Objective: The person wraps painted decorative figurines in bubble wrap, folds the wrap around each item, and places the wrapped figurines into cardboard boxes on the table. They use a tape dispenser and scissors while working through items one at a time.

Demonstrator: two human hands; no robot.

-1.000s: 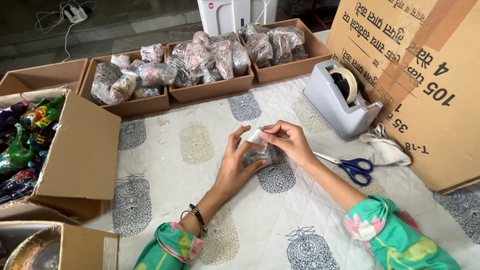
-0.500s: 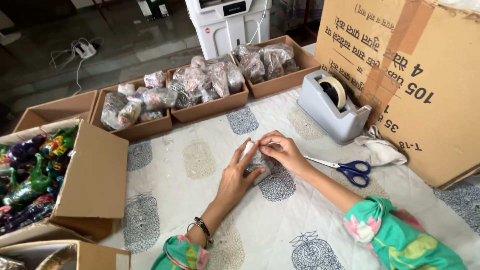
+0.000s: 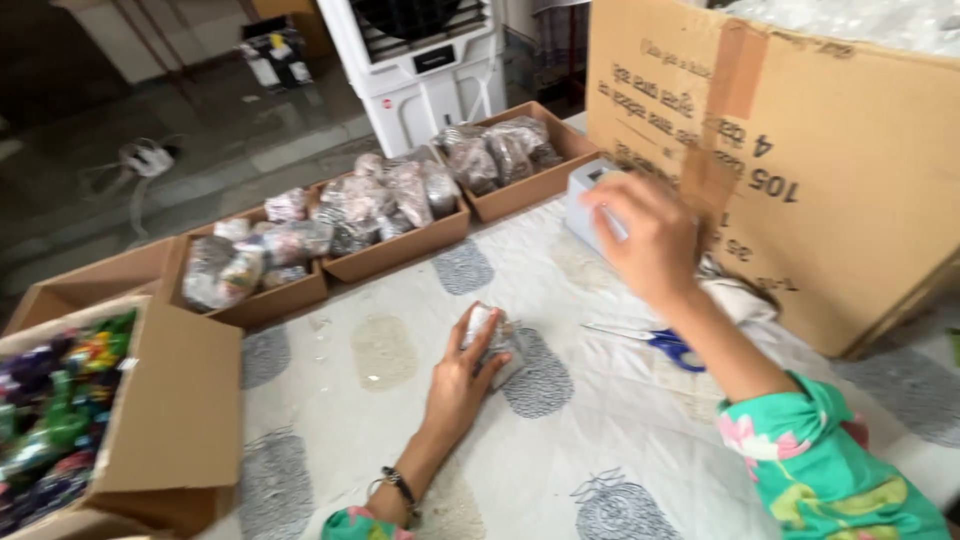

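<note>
The left hand (image 3: 462,372) is down on the printed tablecloth (image 3: 330,420), fingers curled around a small clear-wrapped packet (image 3: 497,340) and pinning it in place on the cloth. The packet sits right at the fingertips, upright in the grip.

The right hand (image 3: 650,240) is up and away from it, off to the far right, at the grey tape dispenser (image 3: 590,200). It's blurred, but the fingers look bunched together at the dispenser's top; whether a strip of tape is pinched between them I can't tell. Just below that wrist lie the blue-handled scissors (image 3: 665,345), untouched on the cloth.

Beyond the left hand, three shallow cardboard trays (image 3: 400,255) run in a row, heaped with wrapped packets like the one being held, so plenty looks done. On the near left an open carton (image 3: 150,400) holds a jumble of bright little toys (image 3: 50,410), which I'd judge is the stock yet to be wrapped. The big brown box (image 3: 800,180) stands behind the right hand.

By my reading this packet is wrapped but not sealed, and not yet in a tray.
</note>
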